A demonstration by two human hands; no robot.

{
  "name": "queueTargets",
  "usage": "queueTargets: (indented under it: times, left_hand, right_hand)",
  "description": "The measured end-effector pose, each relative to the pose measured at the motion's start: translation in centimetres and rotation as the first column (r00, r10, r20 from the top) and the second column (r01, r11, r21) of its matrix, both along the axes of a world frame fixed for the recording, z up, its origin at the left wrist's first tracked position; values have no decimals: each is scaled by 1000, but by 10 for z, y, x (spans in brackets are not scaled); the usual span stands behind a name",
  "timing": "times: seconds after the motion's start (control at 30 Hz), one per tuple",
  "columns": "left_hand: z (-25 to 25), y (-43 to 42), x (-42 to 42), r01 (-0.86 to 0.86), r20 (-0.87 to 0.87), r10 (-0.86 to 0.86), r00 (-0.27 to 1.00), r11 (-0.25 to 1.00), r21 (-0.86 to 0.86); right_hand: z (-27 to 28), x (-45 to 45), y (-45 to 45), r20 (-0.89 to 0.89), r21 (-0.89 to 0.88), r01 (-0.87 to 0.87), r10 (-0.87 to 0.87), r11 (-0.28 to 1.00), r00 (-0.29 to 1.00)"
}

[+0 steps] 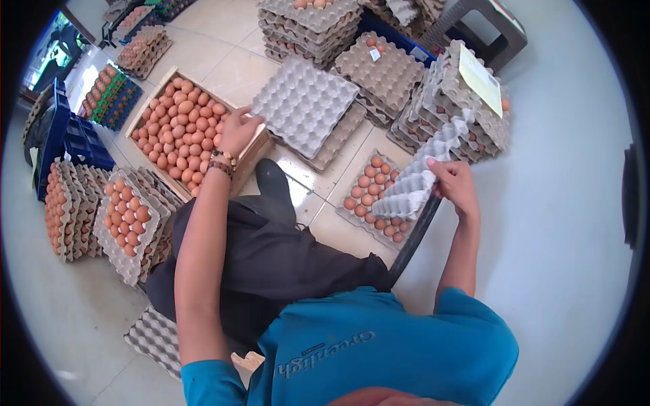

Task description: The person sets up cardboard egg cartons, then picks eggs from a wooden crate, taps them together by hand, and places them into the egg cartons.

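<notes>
My left hand (pixel 240 130) is closed at the left corner of a light grey egg tray (pixel 305 105), its fingertips on the edge. That tray lies over a stack of browner trays (pixel 333 140), and its far edge looks blurred. Just left of this hand, a wooden crate (pixel 261 143) is filled with loose brown eggs (pixel 179 128). My right hand (pixel 453 184) grips the edge of another grey egg tray (pixel 423 169), held steeply tilted. Beneath it on the floor sits a tray of brown eggs (pixel 365 193), partly hidden by the tilted one.
Tall stacks of egg trays (pixel 308 34) stand ahead; one stack (pixel 447 101) at right bears a yellowish paper (pixel 481 78). A grey plastic stool (pixel 487 30) is behind it. More egg-filled trays (pixel 125 220) and blue crates (pixel 88 139) are at left. My boot (pixel 272 186) rests between crate and trays.
</notes>
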State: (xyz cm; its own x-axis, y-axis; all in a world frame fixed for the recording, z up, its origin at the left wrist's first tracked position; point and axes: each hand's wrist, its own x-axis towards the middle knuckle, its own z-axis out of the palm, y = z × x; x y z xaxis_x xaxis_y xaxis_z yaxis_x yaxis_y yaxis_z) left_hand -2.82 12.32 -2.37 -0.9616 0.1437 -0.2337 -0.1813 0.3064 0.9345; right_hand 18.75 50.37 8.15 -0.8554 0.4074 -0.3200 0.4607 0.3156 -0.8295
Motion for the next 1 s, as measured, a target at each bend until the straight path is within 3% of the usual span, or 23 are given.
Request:
queueTargets:
  times: [0.03, 0.1, 0.17, 0.23, 0.27, 0.3, 0.37, 0.4, 0.5, 0.53, 0.6, 0.73, 0.83, 0.87, 0.97, 1.0]
  left_hand:
    - [18, 11, 12, 101, -77, -95, 993, 992, 72]
    - [46, 28, 36, 335, 91, -336, 937, 942, 27]
    - [59, 49, 61, 302, 293, -417, 860, 880, 366]
    - [62, 61, 79, 291, 286, -470, 835, 819, 495]
    - [64, 64, 83, 286, 277, -498, 822, 781, 555]
    - [68, 66, 87, 281, 268, -428, 863, 848, 449]
    - [77, 65, 92, 242, 219, -290, 932, 945, 219]
    - [75, 55, 83, 299, 203, -370, 907, 903, 309]
    - [40, 32, 63, 264, 140, -386, 912, 812, 521]
    - [50, 30, 66, 151, 212, -321, 923, 810, 567]
    - [55, 23, 65, 79, 186, -284, 941, 717, 693]
    - [46, 14, 61, 3, 191, -250, 949, 614, 790]
    - [50, 13, 71, 24, 178, -249, 952, 639, 769]
    - [54, 15, 75, 34, 160, -238, 958, 649, 760]
    - [49, 15, 74, 57, 140, -237, 961, 671, 740]
    - [51, 15, 76, 64, 142, -245, 959, 677, 734]
  right_hand:
    - [2, -3, -8, 12, 34, -63, 63, 997, 998]
    - [3, -10, -27, 31, 93, -180, 178, 979, 984]
    - [1, -16, -69, -53, 61, -222, 225, 973, 973]
    - [7, -21, -109, 32, 273, -350, 355, 896, 934]
    - [2, -24, -130, -54, 391, -369, 422, 843, 905]
    - [-4, -26, -147, -127, 506, -370, 492, 779, 861]
    - [-8, -36, -166, -177, 410, -394, 495, 823, 850]
    - [-10, -41, -170, -206, 362, -407, 498, 839, 843]
    - [-28, -54, -165, -374, -27, -318, 286, 948, 882]
    - [-39, -62, -155, -439, 85, -221, 235, 972, 867]
    - [-52, -76, -132, -573, 276, 8, 158, 961, 804]
    - [-48, -79, -133, -401, 227, -52, 142, 973, 905]
    - [-44, -78, -155, -400, 420, -23, 208, 907, 893]
    - [-62, -86, -149, -502, 527, 37, 276, 849, 820]
    - [-35, -81, -153, -248, 320, -140, 225, 937, 942]
    - [-41, -82, -152, -333, 363, -105, 234, 926, 913]
